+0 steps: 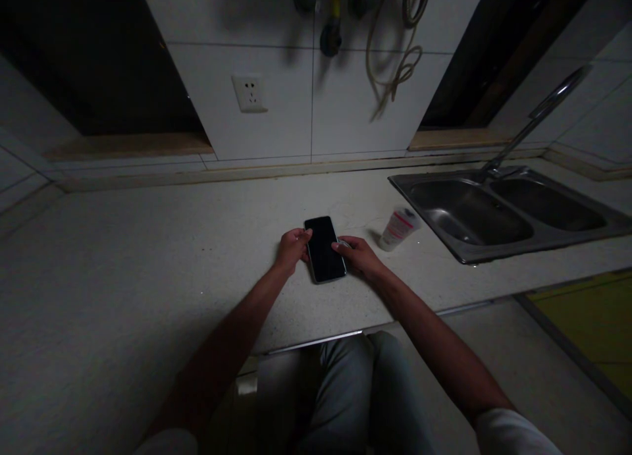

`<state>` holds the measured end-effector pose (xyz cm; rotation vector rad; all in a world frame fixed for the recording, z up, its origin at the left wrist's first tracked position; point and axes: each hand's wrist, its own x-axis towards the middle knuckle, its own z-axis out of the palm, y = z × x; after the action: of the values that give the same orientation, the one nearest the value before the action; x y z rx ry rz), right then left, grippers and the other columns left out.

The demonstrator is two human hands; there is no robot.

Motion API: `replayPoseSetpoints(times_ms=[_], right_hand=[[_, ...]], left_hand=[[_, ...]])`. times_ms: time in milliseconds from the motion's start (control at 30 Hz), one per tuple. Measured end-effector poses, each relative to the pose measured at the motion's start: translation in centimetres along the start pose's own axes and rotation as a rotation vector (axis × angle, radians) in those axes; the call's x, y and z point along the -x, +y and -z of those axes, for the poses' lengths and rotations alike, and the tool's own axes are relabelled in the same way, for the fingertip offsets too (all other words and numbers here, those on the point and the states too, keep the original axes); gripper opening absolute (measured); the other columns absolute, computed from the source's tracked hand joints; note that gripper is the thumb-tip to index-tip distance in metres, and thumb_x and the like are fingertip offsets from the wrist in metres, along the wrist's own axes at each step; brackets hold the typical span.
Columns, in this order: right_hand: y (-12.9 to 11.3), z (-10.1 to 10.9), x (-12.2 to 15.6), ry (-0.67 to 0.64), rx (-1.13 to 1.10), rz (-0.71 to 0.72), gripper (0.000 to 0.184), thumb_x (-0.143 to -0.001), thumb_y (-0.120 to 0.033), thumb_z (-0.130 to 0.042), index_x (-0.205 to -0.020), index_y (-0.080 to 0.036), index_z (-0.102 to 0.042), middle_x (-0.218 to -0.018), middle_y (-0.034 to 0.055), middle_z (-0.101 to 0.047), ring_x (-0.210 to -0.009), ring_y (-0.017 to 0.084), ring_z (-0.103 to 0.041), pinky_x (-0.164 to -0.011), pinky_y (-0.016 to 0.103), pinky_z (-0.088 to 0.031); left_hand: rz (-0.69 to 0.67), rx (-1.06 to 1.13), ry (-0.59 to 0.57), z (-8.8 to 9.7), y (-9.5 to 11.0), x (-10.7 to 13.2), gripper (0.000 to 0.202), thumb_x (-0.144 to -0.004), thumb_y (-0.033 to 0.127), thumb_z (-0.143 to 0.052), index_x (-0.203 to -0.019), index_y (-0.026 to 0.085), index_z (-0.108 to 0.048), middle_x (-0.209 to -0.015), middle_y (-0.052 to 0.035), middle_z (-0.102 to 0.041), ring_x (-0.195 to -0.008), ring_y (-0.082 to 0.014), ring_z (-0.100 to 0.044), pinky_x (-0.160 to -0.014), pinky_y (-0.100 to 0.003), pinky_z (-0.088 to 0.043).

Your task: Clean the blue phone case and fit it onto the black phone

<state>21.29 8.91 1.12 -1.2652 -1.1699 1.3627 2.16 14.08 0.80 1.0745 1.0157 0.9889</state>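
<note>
A smartphone (326, 252) with a dark screen is held between my two hands over the pale countertop (237, 244). My left hand (293, 247) grips its left edge, thumb on the upper left of the front. On the opposite edge, my right hand (356, 252) is closed too, with its thumb on the screen's right side. The fingers behind the phone are mostly hidden. To the right of my right hand stands a clear plastic cup (399, 230) with red and white print, apart from it.
A double steel sink (457, 252) with a tall faucet (530, 122) is set into the counter at the right. On the tiled wall are a power socket (250, 94), pipe valves (330, 39) and a hanging looped cord (395, 80). The counter's front edge (316, 342) lies before my legs.
</note>
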Motion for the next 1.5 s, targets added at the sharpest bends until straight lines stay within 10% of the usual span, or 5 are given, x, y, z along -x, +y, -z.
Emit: replayPoseSetpoints(times_ms=[233, 400, 600, 1100, 1500], right_hand=[[-0.5, -0.1, 0.4, -0.098, -0.012, -0.029, 0.05, -0.062, -0.054, -0.085, -0.087, -0.014, -0.068, -0.059, -0.0034, -0.058, -0.046, 0.008, -0.043, -0.043, 0.022, -0.028], [-0.5, -0.6, 0.1, 0.048, -0.19, 0.009, 0.051, -0.056, -0.053, -0.088, -0.08, -0.015, -0.065, -0.06, -0.0008, -0.06, -0.051, 0.012, -0.051, -0.046, 0.023, -0.036], [0.0, -0.2, -0.2, 0.159, -0.138, -0.004, 0.047, -0.063, -0.06, -0.082, -0.076, -0.02, -0.06, -0.042, -0.0093, -0.043, -0.032, 0.006, -0.026, -0.032, 0.023, -0.017], [0.0, 0.0, -0.2, 0.112, -0.102, -0.048, 0.045, -0.064, -0.058, -0.08, -0.076, -0.02, -0.059, -0.042, -0.0097, -0.042, -0.031, 0.006, -0.026, -0.032, 0.024, -0.017], [1.5, 0.0, -0.5, -0.001, 0.162, 0.135, 0.043, -0.072, -0.056, -0.075, -0.088, -0.016, -0.071, -0.074, 0.0009, -0.066, -0.071, 0.018, -0.057, -0.064, 0.028, -0.044]], left_hand=[[-0.053, -0.008, 0.052, -0.3, -0.5, -0.2, 0.049, -0.077, 0.062, -0.071, -0.085, 0.016, -0.058, -0.06, 0.0038, -0.055, -0.044, -0.0088, -0.052, -0.04, -0.02, -0.042], [0.054, 0.045, -0.152, -0.6, 0.4, 0.4, 0.062, -0.074, 0.068, -0.073, -0.105, 0.016, -0.059, -0.08, -0.0049, -0.069, -0.06, -0.0149, -0.067, -0.052, -0.025, -0.054], [0.239, -0.054, -0.388, 0.1, 1.1, 0.7, 0.055, -0.065, 0.042, -0.09, -0.101, 0.014, -0.06, -0.088, -0.0109, -0.075, -0.072, -0.0215, -0.075, -0.065, -0.03, -0.06], [0.109, -0.394, -0.282, -0.2, 1.1, 0.8, 0.051, -0.087, 0.067, -0.058, -0.078, 0.017, -0.056, -0.054, -0.003, -0.062, -0.036, -0.014, -0.058, -0.034, -0.021, -0.039], [-0.028, -0.463, 0.023, 0.1, 0.2, -0.1, 0.023, -0.095, 0.041, -0.054, -0.098, 0.018, -0.056, -0.047, 0.0066, -0.053, -0.032, -0.0108, -0.049, -0.036, -0.019, -0.031]])
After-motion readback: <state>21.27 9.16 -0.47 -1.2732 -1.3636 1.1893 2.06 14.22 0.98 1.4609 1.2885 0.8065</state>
